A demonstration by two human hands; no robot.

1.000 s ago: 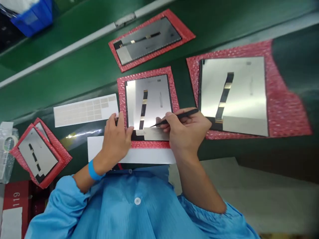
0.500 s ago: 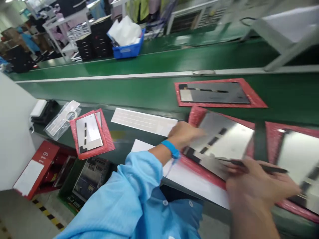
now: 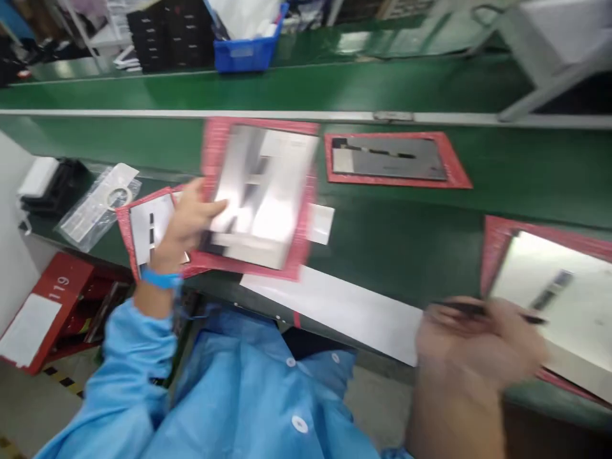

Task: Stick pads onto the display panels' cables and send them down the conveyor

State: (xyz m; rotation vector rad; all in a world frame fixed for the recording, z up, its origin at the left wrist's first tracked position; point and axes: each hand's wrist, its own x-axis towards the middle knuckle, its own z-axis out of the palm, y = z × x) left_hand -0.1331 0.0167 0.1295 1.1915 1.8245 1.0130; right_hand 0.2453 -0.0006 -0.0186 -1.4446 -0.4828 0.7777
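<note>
My left hand (image 3: 189, 220) grips the left edge of an LCD panel (image 3: 272, 204) lying on a pink bubble-wrap sheet (image 3: 306, 210). The thumb lies on the panel's face and the fingers are behind the sheet. Panel and sheet are blurred by motion, raised at a tilt over the bench. My right hand (image 3: 482, 344) is closed round slim black tweezers (image 3: 463, 309), also blurred, beside another LCD panel (image 3: 574, 312) on pink wrap at the right. Partly behind my left hand lies a smaller panel (image 3: 143, 226) on pink wrap.
A further panel (image 3: 392, 159) on pink wrap lies on the green belt. White paper (image 3: 344, 312) runs along the bench's front edge; a label sheet (image 3: 321, 223) is mostly covered. At left are a bagged tape roll (image 3: 117, 196) and a red box (image 3: 52, 312). A blue bin (image 3: 248, 54) stands behind.
My left hand has lifted the middle panel with its pink wrap and carried it left. The right hand keeps the tweezers, away from that panel. The camera view has shifted.
</note>
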